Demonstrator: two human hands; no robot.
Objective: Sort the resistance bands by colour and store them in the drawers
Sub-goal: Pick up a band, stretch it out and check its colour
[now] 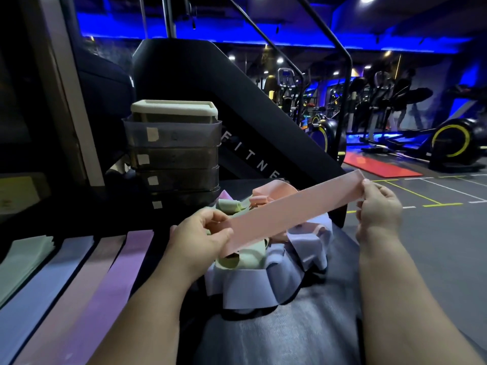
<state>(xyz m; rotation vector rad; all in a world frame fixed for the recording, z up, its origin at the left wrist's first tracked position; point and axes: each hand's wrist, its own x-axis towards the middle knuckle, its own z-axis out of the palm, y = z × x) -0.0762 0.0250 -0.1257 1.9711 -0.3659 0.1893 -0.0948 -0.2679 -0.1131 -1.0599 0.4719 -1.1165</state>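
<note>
Between left hand (203,233) and right hand (379,204): pink band (290,213).

Matt rubbery bands, smoky plastic drawers
The long pink flat rubbery band (290,209) looks smooth and matt, as does the loose heap of pastel bands (237,288); the grey translucent plastic drawer stack (174,156) is faintly glossy (its small pale labels (152,133) look like paper) with a cream matt plastic top (174,106); the black machine side panel (200,83) is satin-smooth, the black handrail tube (329,31) painted metal
</note>
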